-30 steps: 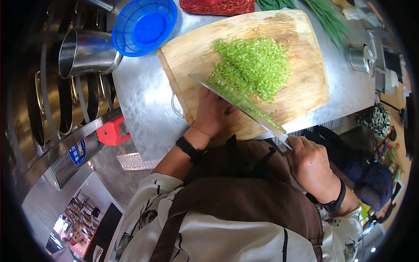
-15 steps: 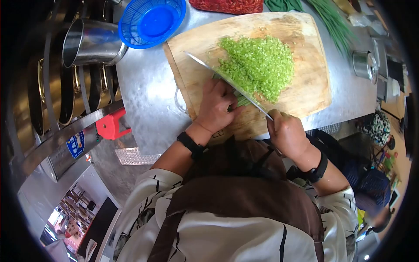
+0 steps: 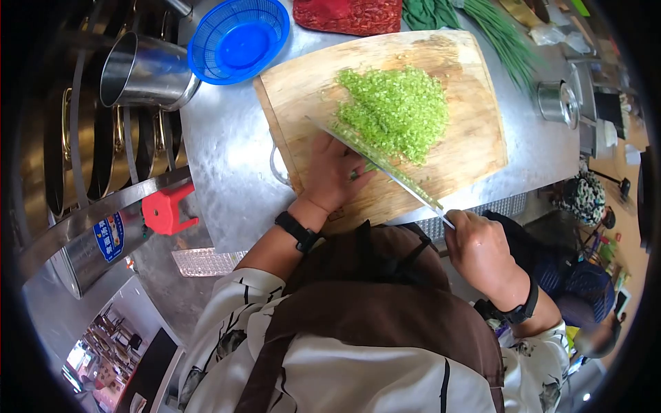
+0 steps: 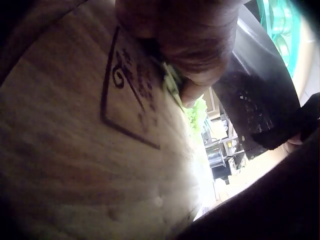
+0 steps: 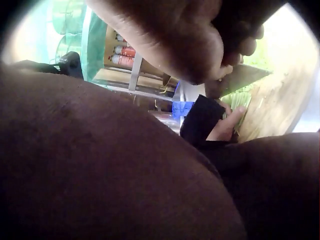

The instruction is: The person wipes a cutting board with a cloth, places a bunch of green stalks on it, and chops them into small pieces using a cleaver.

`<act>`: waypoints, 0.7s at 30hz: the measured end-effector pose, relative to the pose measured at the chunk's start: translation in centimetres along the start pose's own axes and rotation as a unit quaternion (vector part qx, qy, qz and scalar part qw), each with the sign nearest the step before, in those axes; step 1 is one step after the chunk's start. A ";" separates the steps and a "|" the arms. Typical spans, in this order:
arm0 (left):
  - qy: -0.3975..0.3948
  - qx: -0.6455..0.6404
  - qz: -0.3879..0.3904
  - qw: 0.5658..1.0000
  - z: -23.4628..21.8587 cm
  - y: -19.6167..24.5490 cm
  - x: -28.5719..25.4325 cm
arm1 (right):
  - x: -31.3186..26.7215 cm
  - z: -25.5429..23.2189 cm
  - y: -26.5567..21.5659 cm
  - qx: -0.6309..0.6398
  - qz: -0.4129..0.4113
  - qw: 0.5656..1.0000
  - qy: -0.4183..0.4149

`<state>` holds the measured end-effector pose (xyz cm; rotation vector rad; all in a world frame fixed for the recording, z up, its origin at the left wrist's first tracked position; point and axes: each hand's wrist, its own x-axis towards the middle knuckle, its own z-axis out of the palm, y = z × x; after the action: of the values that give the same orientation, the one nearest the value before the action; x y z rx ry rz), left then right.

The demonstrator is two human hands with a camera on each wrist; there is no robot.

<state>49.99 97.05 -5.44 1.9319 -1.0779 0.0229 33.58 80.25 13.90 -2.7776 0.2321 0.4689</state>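
My right hand [image 3: 478, 251] grips the handle of a broad-bladed kitchen knife [image 3: 399, 179] at the near right of the wooden cutting board [image 3: 468, 148]. The blade slants over the board, its far end beside the fingers of my left hand [image 3: 330, 172]. Bits of green cling along the blade. Under its curled fingers my left hand holds a bundle of green stalks [image 5: 242, 102], mostly hidden from the head view. On the blade's far side lies a heap of finely chopped green pieces [image 3: 399, 113]. Dark lettering marks the board near the left hand in the left wrist view.
A blue plastic basket [image 3: 241, 45] stands at the board's far left, by a steel pot [image 3: 148, 72]. Beyond the board are a bag of red dried chillies [image 3: 351, 15], green cloth [image 3: 430, 12] and long green stems [image 3: 499, 41]. A metal tin [image 3: 556, 103] is at right.
Over the last second the right hand and knife swung up and left, then back down to the right. The left hand stays on the stalks beside the blade.
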 end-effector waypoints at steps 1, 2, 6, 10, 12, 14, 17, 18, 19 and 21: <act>0.000 0.001 -0.002 1.000 -0.1 0.1 0.1 | 0.0 0.0 -0.1 0.005 0.003 1.000 -0.004; 0.005 0.002 -0.003 1.000 -0.3 0.3 0.3 | 0.2 0.1 -0.1 0.005 0.002 1.000 -0.006; 0.004 -0.001 -0.019 1.000 -0.4 0.5 0.2 | 2.1 1.7 0.2 0.009 0.009 0.999 -0.031; 0.009 -0.014 -0.012 1.000 -0.2 0.5 0.3 | 6.2 6.7 1.6 0.026 -0.022 0.999 0.042; -0.010 -0.044 -0.027 0.999 -0.4 0.4 0.3 | 6.9 6.9 1.9 0.033 -0.027 0.997 0.060; -0.020 -0.043 -0.030 0.998 -0.7 0.8 0.0 | 6.5 6.8 1.8 0.039 -0.024 0.996 0.078; -0.009 -0.038 -0.031 0.999 -0.2 0.2 0.0 | 5.2 5.7 1.8 0.031 -0.039 0.995 0.089; -0.004 -0.034 -0.027 0.999 -0.1 0.2 -0.4 | 4.3 4.5 1.2 0.022 -0.035 0.996 0.078; -0.004 -0.036 -0.030 0.999 0.0 0.1 -0.7 | 3.4 3.4 0.6 0.014 -0.027 0.997 0.067; -0.011 0.005 -0.009 1.000 0.2 -0.1 -0.5 | 1.8 1.7 0.0 0.003 -0.021 0.999 0.040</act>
<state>49.62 97.30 -5.80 1.9538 -1.0768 -0.0019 34.71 80.68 11.75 -2.7929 0.1937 0.3457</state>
